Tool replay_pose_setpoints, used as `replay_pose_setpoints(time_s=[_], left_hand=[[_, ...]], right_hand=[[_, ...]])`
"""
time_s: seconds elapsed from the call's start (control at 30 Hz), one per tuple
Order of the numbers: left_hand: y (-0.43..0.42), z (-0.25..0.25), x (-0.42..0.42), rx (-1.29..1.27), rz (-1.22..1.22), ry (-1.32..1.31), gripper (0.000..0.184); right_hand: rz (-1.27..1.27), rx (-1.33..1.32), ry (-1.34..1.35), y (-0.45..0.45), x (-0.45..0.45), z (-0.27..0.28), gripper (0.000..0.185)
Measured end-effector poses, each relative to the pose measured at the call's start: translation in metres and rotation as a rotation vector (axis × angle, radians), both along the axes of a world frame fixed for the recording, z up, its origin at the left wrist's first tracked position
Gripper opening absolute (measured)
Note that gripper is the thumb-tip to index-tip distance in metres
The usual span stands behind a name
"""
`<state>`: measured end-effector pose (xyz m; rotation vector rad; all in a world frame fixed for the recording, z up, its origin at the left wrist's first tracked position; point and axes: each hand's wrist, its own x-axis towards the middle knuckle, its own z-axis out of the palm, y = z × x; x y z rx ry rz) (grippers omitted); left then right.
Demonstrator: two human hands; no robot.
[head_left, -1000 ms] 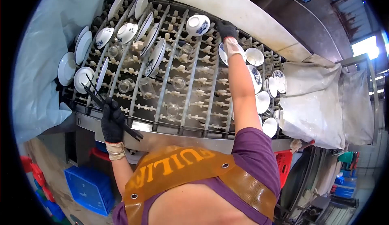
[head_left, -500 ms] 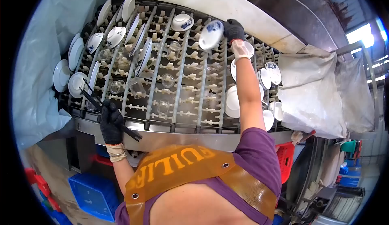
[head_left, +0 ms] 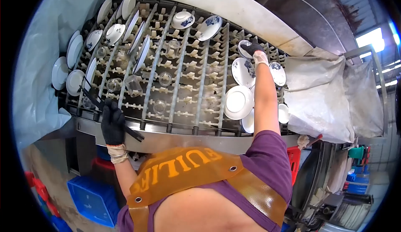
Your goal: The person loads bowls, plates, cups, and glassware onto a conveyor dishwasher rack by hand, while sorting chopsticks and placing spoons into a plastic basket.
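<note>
Fingers of the left hand (head_left: 112,122) curled around black sticks (head_left: 135,135); right hand (head_left: 253,48) has fingers on a small bowl (head_left: 242,44) at the conveyor's (head_left: 186,114) right side, can't tell if gripped; blue-patterned plate (head_left: 242,72) just beside, white dish (head_left: 238,102) nearer the body; upturned bowl (head_left: 182,20) and blue-white dish (head_left: 209,29) along far edge, clear glasses (head_left: 133,86) mid-conveyor, plates (head_left: 59,74) at left

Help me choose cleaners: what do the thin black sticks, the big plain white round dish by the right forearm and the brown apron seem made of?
Thin black sticks: probably plastic or lacquered wood; dark, smooth-looking. Big plain white round dish: likely glazed ceramic or melamine, from its bright, smooth surface. Brown apron: leather-like, perhaps vinyl; its strap shows a glossy pebbled grain.
</note>
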<state>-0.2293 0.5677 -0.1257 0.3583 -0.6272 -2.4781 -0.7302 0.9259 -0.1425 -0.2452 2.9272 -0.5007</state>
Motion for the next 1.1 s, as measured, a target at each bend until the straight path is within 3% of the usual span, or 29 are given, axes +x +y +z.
replay_pose_setpoints(time_s=[0.17, 0.2, 0.27, 0.3, 0.37, 0.4, 0.47, 0.53, 0.6, 0.63, 0.67, 0.73, 0.77, 0.8, 0.87, 0.93, 1.0, 1.07, 1.1], left_hand=[[0.006, -0.003, -0.003, 0.035, -0.075, 0.081, 0.028], [0.01, -0.005, -0.003, 0.04, -0.061, 0.048, 0.027], [0.014, -0.007, -0.004, 0.027, -0.082, 0.051, 0.028], [0.014, -0.007, -0.006, 0.008, -0.1, 0.078, 0.028], [0.017, -0.009, -0.007, -0.032, -0.076, 0.047, 0.028], [0.018, -0.011, -0.007, -0.067, -0.052, 0.016, 0.028], [0.024, -0.012, -0.006, -0.065, -0.018, -0.017, 0.028], [0.027, -0.012, -0.006, -0.054, 0.02, -0.045, 0.028], [0.032, -0.009, -0.006, -0.037, -0.022, -0.006, 0.028], [0.032, -0.012, -0.006, -0.031, -0.028, -0.005, 0.028], [0.031, -0.015, -0.006, -0.037, -0.054, 0.002, 0.029], [0.032, -0.017, -0.008, 0.017, -0.068, 0.003, 0.03], [0.036, -0.013, -0.008, 0.001, -0.027, -0.075, 0.03], [0.041, -0.011, -0.008, -0.014, 0.018, -0.157, 0.029], [0.038, -0.018, -0.008, -0.059, -0.066, -0.034, 0.03], [0.037, -0.025, -0.011, 0.023, -0.115, 0.075, 0.032], [0.043, -0.021, -0.014, -0.008, -0.187, 0.121, 0.033], [0.059, -0.014, -0.018, -0.195, 0.116, -0.274, 0.029], [0.057, -0.016, -0.016, -0.059, 0.097, -0.201, 0.029]], right_hand=[[-0.028, -0.039, 0.223, -0.038, 0.012, -0.005, 0.071], [-0.001, -0.295, 0.416, -0.059, 0.043, 0.005, 0.065], [0.075, -0.434, 0.419, -0.095, 0.087, 0.018, 0.056], [0.115, -0.474, 0.217, -0.111, 0.097, 0.02, 0.051], [0.378, -0.38, 0.385, -0.135, 0.114, -0.013, 0.042], [0.418, -0.228, 0.244, -0.142, 0.128, -0.009, 0.04], [0.46, -0.216, 0.333, -0.148, 0.125, -0.026, 0.039], [0.339, -0.327, 0.501, -0.132, 0.103, -0.033, 0.042], [0.164, -0.098, 0.858, -0.099, 0.06, -0.065, 0.046], [0.05, 0.004, 0.634, -0.081, 0.074, -0.036, 0.044], [-0.041, 0.181, 0.435, -0.064, 0.062, -0.042, 0.04], [0.159, 0.043, 0.341, -0.028, 0.03, -0.054, 0.036], [0.239, -0.026, 0.521, -0.02, 0.019, -0.051, 0.035], [0.126, -0.116, 0.341, -0.027, 0.045, -0.005, 0.036], [0.18, -0.531, 0.292, -0.02, 0.018, -0.016, 0.039], [0.212, -0.943, 0.022, -0.027, 0.018, -0.01, 0.047], [0.021, -0.787, -0.09, -0.042, 0.001, -0.016, 0.035], [0.172, -0.405, 0.324, -0.048, -0.034, -0.032, 0.04], [0.161, -0.216, 0.32, -0.055, -0.048, -0.03, 0.043]])
